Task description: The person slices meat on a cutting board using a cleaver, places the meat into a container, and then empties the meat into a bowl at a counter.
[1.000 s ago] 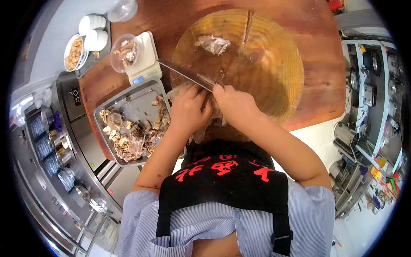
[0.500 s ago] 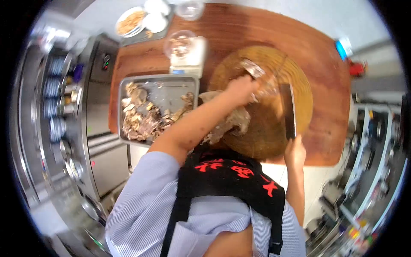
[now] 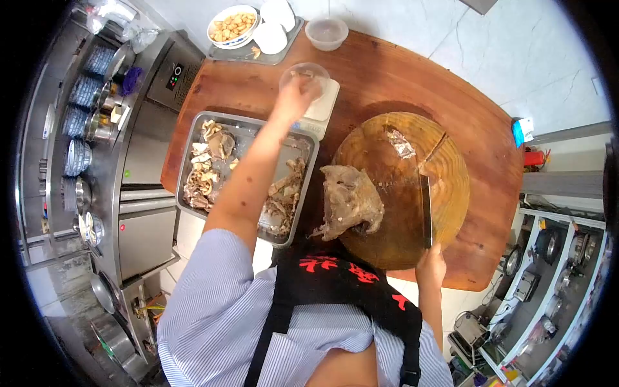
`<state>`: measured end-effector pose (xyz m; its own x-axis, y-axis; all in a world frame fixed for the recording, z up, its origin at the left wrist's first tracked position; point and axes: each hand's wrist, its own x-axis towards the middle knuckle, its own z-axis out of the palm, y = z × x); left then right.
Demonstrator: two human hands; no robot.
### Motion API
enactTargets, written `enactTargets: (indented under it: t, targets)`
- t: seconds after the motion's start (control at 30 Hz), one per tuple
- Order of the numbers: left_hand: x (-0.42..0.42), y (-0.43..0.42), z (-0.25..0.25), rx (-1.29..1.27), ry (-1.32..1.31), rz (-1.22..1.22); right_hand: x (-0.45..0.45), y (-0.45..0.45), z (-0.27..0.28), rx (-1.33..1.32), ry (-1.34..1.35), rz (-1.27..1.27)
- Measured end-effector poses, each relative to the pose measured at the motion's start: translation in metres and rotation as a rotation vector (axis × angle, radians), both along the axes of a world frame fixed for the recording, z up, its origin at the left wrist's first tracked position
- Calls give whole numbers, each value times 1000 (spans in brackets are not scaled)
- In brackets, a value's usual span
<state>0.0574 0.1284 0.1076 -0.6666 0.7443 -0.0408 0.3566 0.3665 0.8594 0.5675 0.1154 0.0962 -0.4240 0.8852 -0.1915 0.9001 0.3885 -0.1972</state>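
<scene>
My left hand [image 3: 295,98] reaches into a clear plastic bowl [image 3: 314,72] on the white scale [image 3: 320,109]; its fingertips are hidden in the bowl. My right hand [image 3: 431,266] is closed on the handle of a cleaver [image 3: 426,209], whose blade stands over the round wooden chopping block [image 3: 451,200]. A large piece of cooked meat [image 3: 349,201] lies on the block's left edge. A smaller scrap of meat [image 3: 402,144] sits near the block's top. Under my left forearm, a metal tray [image 3: 184,193] holds meat pieces and bones.
At the table's far left edge, a grey tray [image 3: 284,53] carries a bowl of golden pieces [image 3: 233,27] and white bowls [image 3: 269,39]. An empty clear bowl [image 3: 327,32] stands beside it. The wooden table [image 3: 487,245] extends right of the block.
My left hand has let go of the large meat, moved over the block, then across to the bowl on the scale. My right hand has carried the cleaver rightward. The view has shifted.
</scene>
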Motion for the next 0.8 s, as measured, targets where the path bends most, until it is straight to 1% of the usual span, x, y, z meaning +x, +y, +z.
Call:
enactTargets:
  t: [0.03, 0.07, 0.13, 0.17, 0.2, 0.23, 0.27, 0.33, 0.37, 0.4, 0.43, 0.47, 0.5, 0.53, 0.57, 0.63, 0.67, 0.73, 0.77, 0.8]
  targets:
    - [-10, 0, -7, 126, 247, -12, 0, 2, 1, -12, -7, 10]
    - [0, -7, 9, 0, 495, 84, -1, 4, 7, -20, -38, 12]
    - [15, -23, 3, 80, 361, 74, -8, 5, 21, -29, -92, 17]
    - [26, -33, -4, 116, 290, 71, -8, 2, 23, -65, 61, -43]
    - [41, -47, -23, 151, 230, 67, -9, -1, 25, -102, 214, -102]
    - [64, -64, -33, 58, 75, 101, -6, -3, 26, -144, 367, -161]
    - [85, -85, -50, 105, 62, 76, 0, -3, 22, -255, 434, -259]
    - [131, -122, -46, -14, -22, 65, 12, -5, 4, -481, 567, -463]
    - [151, -137, -49, 26, -167, 84, 16, -6, -3, -594, 636, -566]
    - [168, -149, -56, 71, -308, 102, 13, -9, -7, -626, 649, -590]
    - [181, -160, -63, 36, -402, 84, 19, -9, -21, -676, 689, -538]
    - [194, -165, -45, -14, -502, 41, 22, -11, -34, -693, 699, -506]
    - [202, -166, -28, -61, -598, -5, 13, -13, -34, -707, 714, -475]
    - [206, -168, -28, -63, -473, -122, 8, -14, -30, -734, 632, -436]
    - [211, -169, -28, -87, -401, -128, 1, -18, -38, -721, 648, -371]
    - [218, -166, -28, -133, -253, -146, -8, -21, -41, -832, 632, -347]
    - [217, -165, -27, -104, -300, -146, -14, -23, -42, -827, 647, -338]
    - [215, -165, -22, -131, -324, -140, -24, -28, -42, -816, 673, -324]
    - [212, -165, -21, -143, -338, -135, -30, -28, -36, -822, 652, -302]
    - [210, -167, -28, -119, -406, -116, -36, -29, -26, -828, 628, -281]
